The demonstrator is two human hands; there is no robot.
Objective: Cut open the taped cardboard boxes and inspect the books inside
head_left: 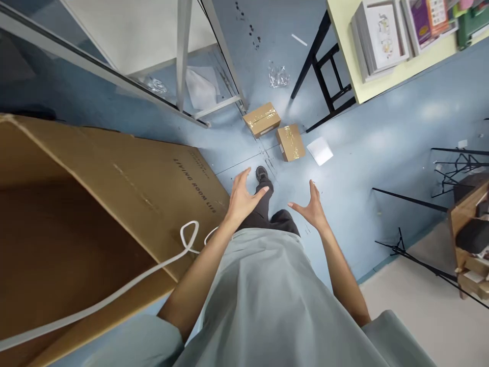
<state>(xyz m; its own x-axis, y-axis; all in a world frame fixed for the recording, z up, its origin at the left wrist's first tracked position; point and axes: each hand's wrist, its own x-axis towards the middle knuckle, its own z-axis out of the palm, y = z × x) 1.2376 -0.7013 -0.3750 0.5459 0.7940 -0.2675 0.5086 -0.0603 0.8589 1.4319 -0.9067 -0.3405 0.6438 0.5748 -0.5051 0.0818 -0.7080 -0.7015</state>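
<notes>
Both hands hang in the air before the body, palms turned toward each other and nothing between them. My left hand (243, 198) is open, thumb apart from the fingers, near the side of a large open cardboard box (164, 178) printed "LIVING ROOM LIFE". My right hand (311, 206) is open too, its thumb pointing inward, with floor below it. Beyond the hands, two small taped cardboard boxes lie on the floor: one box (262, 120) by the metal frame, the other box (291, 142) beside it. A white sheet (320, 151) lies to their right.
A white cable (145, 275) runs across the large box's opening toward my left arm. A metal frame (183, 56) stands at upper left. At upper right is a pale yellow table (346, 46) bearing stacked frames. Crumpled clear plastic (278, 75) lies on the blue floor. Black-legged furniture stands right.
</notes>
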